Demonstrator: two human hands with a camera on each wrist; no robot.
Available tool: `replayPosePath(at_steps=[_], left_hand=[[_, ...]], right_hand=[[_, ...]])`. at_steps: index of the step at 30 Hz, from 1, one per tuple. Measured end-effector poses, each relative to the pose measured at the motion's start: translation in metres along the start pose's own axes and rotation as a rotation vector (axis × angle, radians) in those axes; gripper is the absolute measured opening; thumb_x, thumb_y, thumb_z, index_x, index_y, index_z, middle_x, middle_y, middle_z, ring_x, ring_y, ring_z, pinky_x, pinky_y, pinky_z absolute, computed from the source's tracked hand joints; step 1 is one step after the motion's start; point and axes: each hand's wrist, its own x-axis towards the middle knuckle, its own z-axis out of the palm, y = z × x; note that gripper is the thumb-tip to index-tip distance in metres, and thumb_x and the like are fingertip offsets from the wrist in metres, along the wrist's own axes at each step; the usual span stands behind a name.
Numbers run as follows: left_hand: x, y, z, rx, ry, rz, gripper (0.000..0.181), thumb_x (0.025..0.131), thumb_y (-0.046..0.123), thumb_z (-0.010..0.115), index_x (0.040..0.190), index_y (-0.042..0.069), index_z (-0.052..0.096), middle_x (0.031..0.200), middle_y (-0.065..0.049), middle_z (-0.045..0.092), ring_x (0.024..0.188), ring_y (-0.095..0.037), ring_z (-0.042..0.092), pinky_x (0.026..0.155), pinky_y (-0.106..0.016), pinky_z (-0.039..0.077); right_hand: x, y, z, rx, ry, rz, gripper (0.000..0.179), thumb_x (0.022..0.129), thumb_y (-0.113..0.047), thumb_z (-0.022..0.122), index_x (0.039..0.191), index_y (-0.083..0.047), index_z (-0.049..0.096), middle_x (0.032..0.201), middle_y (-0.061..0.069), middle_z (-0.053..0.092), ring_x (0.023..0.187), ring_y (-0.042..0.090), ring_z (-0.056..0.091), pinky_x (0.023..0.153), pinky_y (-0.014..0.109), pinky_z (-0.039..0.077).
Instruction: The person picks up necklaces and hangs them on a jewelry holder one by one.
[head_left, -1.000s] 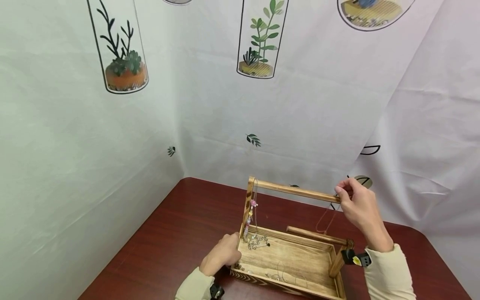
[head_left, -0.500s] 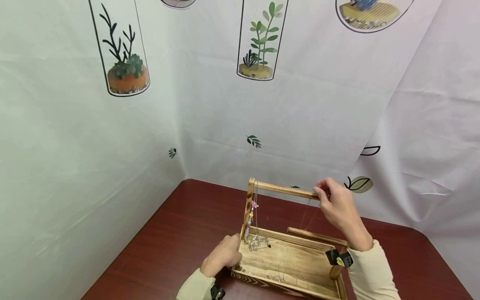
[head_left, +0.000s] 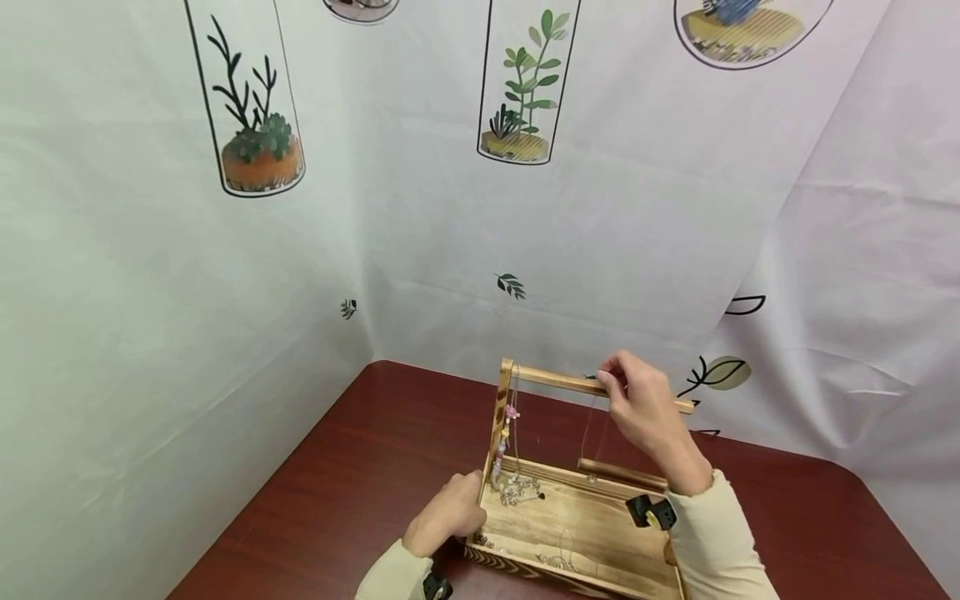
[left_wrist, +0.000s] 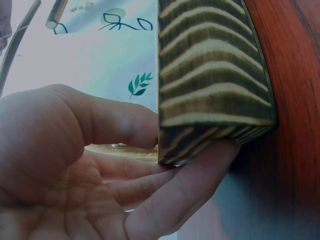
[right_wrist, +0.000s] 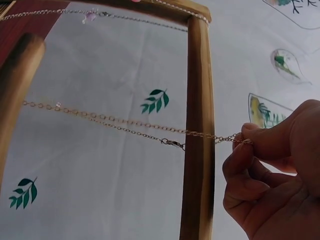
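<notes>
A wooden jewelry stand with a tray base [head_left: 615, 533] and an upper bar [head_left: 555, 379] stands in the head view. My right hand [head_left: 643, 408] is at that bar, pinching a fine chain necklace [right_wrist: 125, 123] between thumb and fingertips. The chain loops over the bar [right_wrist: 200, 100] and hangs down, its clasp [right_wrist: 173, 144] close to the bar. At the tray's left end, my left hand [head_left: 453, 504] grips the wall; the left wrist view has thumb and fingers around the striped wooden corner [left_wrist: 215, 90].
A beaded strand [head_left: 502, 446] and a silver chain hang at the bar's left end. Tangled jewelry [head_left: 522, 492] lies in the tray, with thin pieces [head_left: 558, 560] along its front. A lower rod [head_left: 622, 474] crosses behind. The stand is on a dark red table [head_left: 360, 483] before white printed cloth.
My right hand has slid left along the upper bar, carrying the hanging chain necklace with it. The bar's right end now shows beyond the hand. My left hand keeps its grip on the tray.
</notes>
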Motion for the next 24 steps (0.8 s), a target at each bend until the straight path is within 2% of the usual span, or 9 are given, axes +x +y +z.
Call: replayPosePath(at_steps=[8, 15, 19, 24], left_hand=[[0.0, -0.002, 0.002, -0.005, -0.005, 0.001, 0.028, 0.064, -0.004, 0.055, 0.092, 0.0, 0.056, 0.073, -0.009, 0.054, 0.063, -0.019, 0.049, 0.054, -0.034, 0.042], [0.002, -0.001, 0.0, -0.013, -0.04, -0.034, 0.04, 0.067, -0.005, 0.054, 0.107, -0.004, 0.055, 0.081, -0.013, 0.056, 0.063, -0.022, 0.048, 0.054, -0.035, 0.041], [0.002, -0.001, 0.001, -0.005, -0.046, -0.037, 0.037, 0.067, -0.005, 0.054, 0.104, -0.004, 0.055, 0.078, -0.012, 0.055, 0.063, -0.022, 0.048, 0.054, -0.035, 0.041], [0.003, -0.001, 0.001, 0.001, -0.05, -0.034, 0.04, 0.067, -0.005, 0.054, 0.107, -0.006, 0.054, 0.082, -0.013, 0.056, 0.064, -0.022, 0.048, 0.054, -0.035, 0.04]], right_hand=[[0.009, -0.01, 0.014, 0.026, -0.024, -0.031, 0.007, 0.084, 0.0, 0.06, 0.082, -0.005, 0.057, 0.07, 0.0, 0.055, 0.058, 0.008, 0.045, 0.053, 0.025, 0.04], [0.018, -0.019, 0.027, 0.067, -0.021, -0.069, 0.007, 0.084, 0.002, 0.059, 0.081, -0.004, 0.056, 0.071, 0.003, 0.056, 0.059, 0.009, 0.047, 0.054, 0.027, 0.041], [0.019, -0.024, 0.034, 0.072, -0.023, -0.065, 0.007, 0.085, 0.001, 0.059, 0.081, -0.003, 0.055, 0.071, 0.004, 0.055, 0.058, 0.009, 0.045, 0.052, 0.025, 0.04], [0.021, -0.03, 0.042, 0.066, -0.028, -0.075, 0.007, 0.085, 0.001, 0.058, 0.081, -0.003, 0.055, 0.072, 0.004, 0.054, 0.058, 0.01, 0.043, 0.052, 0.025, 0.039]])
